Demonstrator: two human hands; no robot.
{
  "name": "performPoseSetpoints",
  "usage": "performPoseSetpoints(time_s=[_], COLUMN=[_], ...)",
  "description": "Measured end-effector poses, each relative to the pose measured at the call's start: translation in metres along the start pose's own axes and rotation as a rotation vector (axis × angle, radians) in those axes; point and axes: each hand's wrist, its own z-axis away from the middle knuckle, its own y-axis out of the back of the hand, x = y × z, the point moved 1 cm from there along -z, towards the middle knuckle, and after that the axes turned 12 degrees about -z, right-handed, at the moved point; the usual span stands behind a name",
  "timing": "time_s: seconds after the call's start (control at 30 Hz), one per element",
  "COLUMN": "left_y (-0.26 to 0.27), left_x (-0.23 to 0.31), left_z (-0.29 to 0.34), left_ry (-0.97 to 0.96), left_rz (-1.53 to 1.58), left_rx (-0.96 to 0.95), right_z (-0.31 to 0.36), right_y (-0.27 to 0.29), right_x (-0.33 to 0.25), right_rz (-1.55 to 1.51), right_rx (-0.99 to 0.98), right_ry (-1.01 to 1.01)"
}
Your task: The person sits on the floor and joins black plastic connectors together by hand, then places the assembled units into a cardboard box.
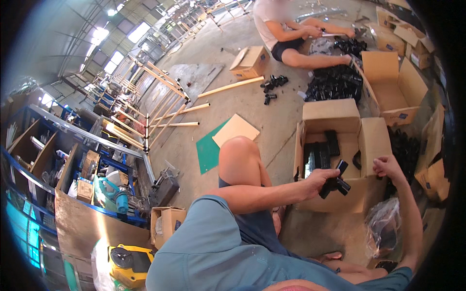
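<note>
My left hand (316,182) grips a black pipe joint (336,183) with several stubby arms, over the near side of an open cardboard box (331,109). Inside the box lie black parts (318,154), some in a neat row. My right hand (387,167) is closed with its fingers curled, at the box's right flap (374,140). Whether anything small is in those fingers cannot be made out. A heap of black fittings (404,150) lies to the right of the box.
A clear plastic bag (383,225) lies by my right forearm. Beyond the box are a pile of black joints (335,83) and another open carton (388,92). A person (286,34) sits on the floor there. Pipe frames (160,106) stand to the left.
</note>
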Motion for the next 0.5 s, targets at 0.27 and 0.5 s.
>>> performPoseSetpoints(time_s=[0.27, 0.5], left_y=[-0.013, -0.011], left_x=[0.004, 0.006], left_z=[-0.013, -0.008], left_ry=[-0.005, 0.01], left_rz=[0.02, 0.02], left_rx=[-0.004, -0.005], right_z=[-0.01, -0.013], right_y=[0.004, 0.011], right_x=[-0.006, -0.001], right_rz=[-0.003, 0.011], right_rx=[0.024, 0.04], right_ry=[-0.011, 0.002])
